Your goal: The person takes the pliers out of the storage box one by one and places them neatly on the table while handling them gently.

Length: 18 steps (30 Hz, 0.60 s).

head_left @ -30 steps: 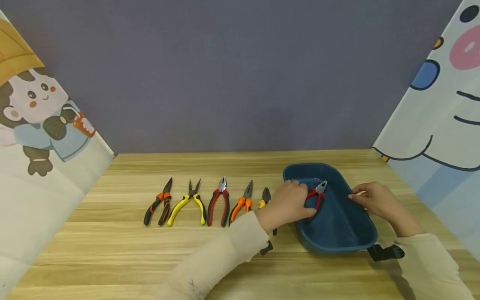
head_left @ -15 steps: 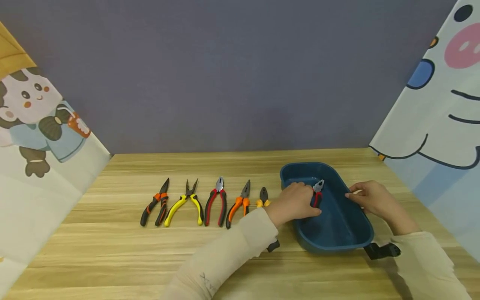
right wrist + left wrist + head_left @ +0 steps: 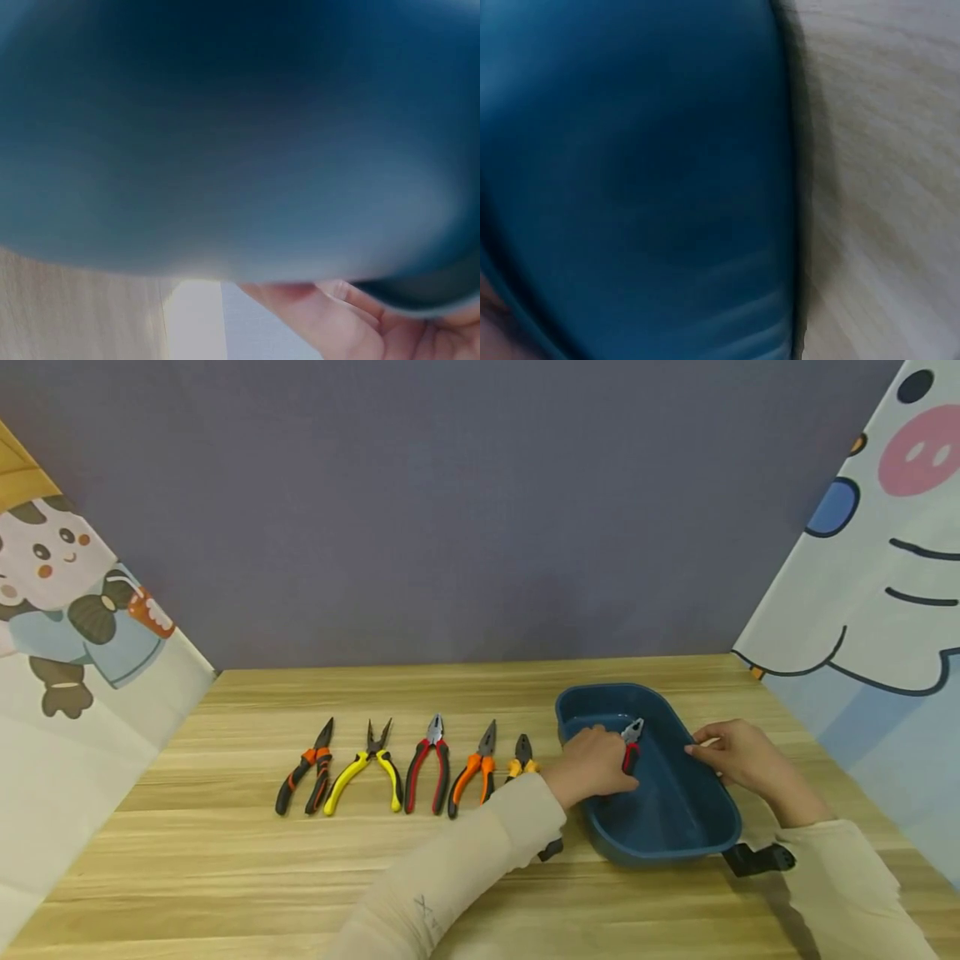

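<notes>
A dark blue plastic bin stands at the right of the table. My left hand reaches over its near-left rim and grips a pair of red-and-black pliers inside; the steel jaws point up and away, and the hand covers most of the handles. On the opposite side my right hand pinches the bin's right rim between thumb and fingers. The bin's wall fills most of the left wrist view. From the right wrist, the fingers show at the rim below the blurred bin.
Left of the bin, several pliers lie in a row: black-and-orange, yellow, red-and-black, orange and yellow-orange, the last partly behind the left sleeve. A grey panel closes the table's back.
My left hand has moved deeper over the bin and closed round the red pliers, whose spread handles have come together. The right hand keeps its hold on the rim. The whole view has shifted slightly.
</notes>
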Each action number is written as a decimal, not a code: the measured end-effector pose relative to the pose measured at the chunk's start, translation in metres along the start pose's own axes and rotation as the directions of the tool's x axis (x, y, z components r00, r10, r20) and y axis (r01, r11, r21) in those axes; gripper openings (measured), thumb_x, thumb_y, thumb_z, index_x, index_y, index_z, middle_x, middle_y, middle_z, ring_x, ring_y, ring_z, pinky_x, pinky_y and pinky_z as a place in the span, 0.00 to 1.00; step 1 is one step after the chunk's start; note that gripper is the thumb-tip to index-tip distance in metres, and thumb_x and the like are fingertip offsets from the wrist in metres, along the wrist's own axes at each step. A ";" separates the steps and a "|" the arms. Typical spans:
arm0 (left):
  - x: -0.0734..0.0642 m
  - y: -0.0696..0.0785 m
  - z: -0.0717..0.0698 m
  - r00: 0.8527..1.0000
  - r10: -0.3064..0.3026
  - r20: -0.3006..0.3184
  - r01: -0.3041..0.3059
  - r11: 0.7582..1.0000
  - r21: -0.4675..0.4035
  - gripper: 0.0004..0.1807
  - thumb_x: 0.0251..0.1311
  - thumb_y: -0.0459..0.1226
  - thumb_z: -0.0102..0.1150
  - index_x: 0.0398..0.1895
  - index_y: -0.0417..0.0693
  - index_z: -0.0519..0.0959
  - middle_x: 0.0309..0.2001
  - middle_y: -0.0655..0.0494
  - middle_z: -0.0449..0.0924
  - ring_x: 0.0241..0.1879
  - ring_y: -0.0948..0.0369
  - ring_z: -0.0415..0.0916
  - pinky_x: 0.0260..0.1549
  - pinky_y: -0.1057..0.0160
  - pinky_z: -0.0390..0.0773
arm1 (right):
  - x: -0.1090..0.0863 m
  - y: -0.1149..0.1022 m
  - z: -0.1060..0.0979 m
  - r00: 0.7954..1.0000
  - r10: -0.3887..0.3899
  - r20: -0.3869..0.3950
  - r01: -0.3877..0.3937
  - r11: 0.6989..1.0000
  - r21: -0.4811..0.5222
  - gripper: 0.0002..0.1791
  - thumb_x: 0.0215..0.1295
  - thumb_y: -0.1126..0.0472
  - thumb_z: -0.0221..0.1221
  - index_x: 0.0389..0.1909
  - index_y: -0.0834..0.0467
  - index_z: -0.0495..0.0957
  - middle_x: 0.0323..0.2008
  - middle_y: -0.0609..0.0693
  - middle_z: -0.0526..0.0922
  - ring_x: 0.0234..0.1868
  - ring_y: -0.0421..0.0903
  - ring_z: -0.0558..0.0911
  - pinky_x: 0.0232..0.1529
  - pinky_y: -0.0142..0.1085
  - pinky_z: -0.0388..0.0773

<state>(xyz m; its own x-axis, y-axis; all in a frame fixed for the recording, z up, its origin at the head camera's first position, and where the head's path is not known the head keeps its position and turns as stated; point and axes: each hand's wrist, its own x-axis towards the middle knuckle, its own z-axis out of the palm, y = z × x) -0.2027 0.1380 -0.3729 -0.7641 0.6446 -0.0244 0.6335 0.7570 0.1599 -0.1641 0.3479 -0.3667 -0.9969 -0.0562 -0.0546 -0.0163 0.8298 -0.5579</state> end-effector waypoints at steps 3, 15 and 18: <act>0.004 0.001 0.003 0.999 -0.034 0.010 0.034 0.999 0.007 0.18 0.51 0.56 0.65 0.18 0.53 0.77 0.30 0.60 0.73 0.32 0.64 0.68 0.28 0.68 0.67 | 0.000 0.000 0.000 1.000 0.000 0.004 0.000 1.000 0.005 0.19 0.67 0.61 0.55 0.46 0.76 0.73 0.34 0.65 0.82 0.22 0.44 0.77 0.22 0.39 0.77; 0.016 0.008 0.013 0.983 -0.178 0.054 0.177 0.984 0.027 0.17 0.49 0.56 0.66 0.20 0.56 0.80 0.37 0.59 0.78 0.35 0.61 0.72 0.26 0.64 0.71 | 0.001 0.000 0.001 1.000 -0.006 0.003 0.005 1.000 0.025 0.19 0.67 0.61 0.55 0.46 0.77 0.73 0.33 0.64 0.83 0.20 0.44 0.75 0.20 0.38 0.76; 0.018 0.011 0.015 0.977 -0.203 0.064 0.199 0.978 0.058 0.16 0.49 0.56 0.66 0.24 0.56 0.82 0.37 0.59 0.78 0.34 0.62 0.73 0.23 0.64 0.72 | 0.001 0.000 0.000 1.000 -0.002 0.000 0.002 1.000 0.017 0.20 0.67 0.61 0.55 0.46 0.76 0.73 0.34 0.64 0.83 0.20 0.44 0.75 0.20 0.39 0.76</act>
<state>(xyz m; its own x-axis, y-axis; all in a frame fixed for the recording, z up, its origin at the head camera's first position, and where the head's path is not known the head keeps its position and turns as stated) -0.2080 0.1592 -0.3865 -0.8674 0.4831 -0.1193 0.4745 0.8752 0.0944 -0.1651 0.3479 -0.3674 -0.9969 -0.0582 -0.0534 -0.0172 0.8199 -0.5722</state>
